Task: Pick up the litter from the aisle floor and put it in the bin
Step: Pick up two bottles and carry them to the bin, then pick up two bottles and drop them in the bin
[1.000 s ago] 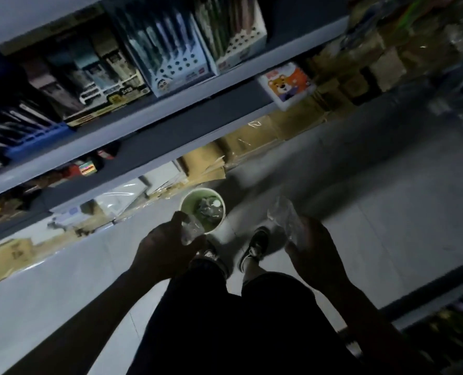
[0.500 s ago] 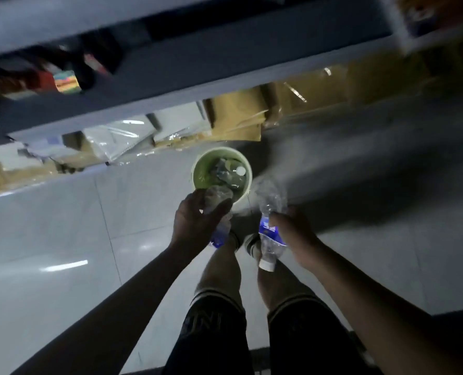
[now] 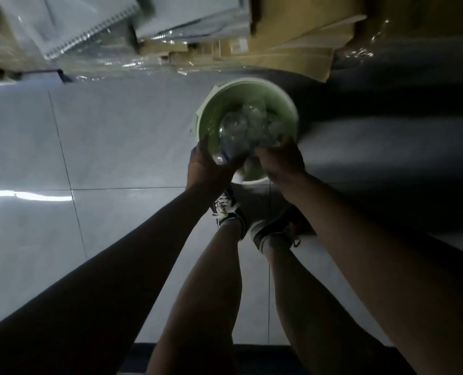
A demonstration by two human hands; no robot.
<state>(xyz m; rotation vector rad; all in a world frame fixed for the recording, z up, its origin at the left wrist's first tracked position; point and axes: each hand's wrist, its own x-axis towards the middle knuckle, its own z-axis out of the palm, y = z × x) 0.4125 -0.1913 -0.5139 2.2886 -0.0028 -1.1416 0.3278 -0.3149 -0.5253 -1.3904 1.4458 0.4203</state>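
Note:
A pale green round bin [image 3: 216, 112] stands on the tiled aisle floor just ahead of my feet, with several crushed clear plastic bottles [image 3: 255, 115] inside. My left hand [image 3: 207, 169] hovers over the bin's near left rim and grips a clear plastic bottle [image 3: 231, 140] that points down into the bin. At the near right rim, my right hand [image 3: 283, 162] curls its fingers over another clear bottle [image 3: 268, 135] lying against the pile. The fingertips of that hand are hidden and the bottles are blurred.
Glossy grey floor tiles [image 3: 103, 147] stretch to the left. Behind the bin, the bottom shelf holds wrapped spiral notebooks [image 3: 89, 28] and brown cardboard packs [image 3: 300, 47]. My two sneakers [image 3: 229, 212] stand right below the bin. The right side lies in dark shadow.
I have bent lower and the view has closed in on the bin. Both hands have carried their bottles forward from above my feet down into the bin's mouth.

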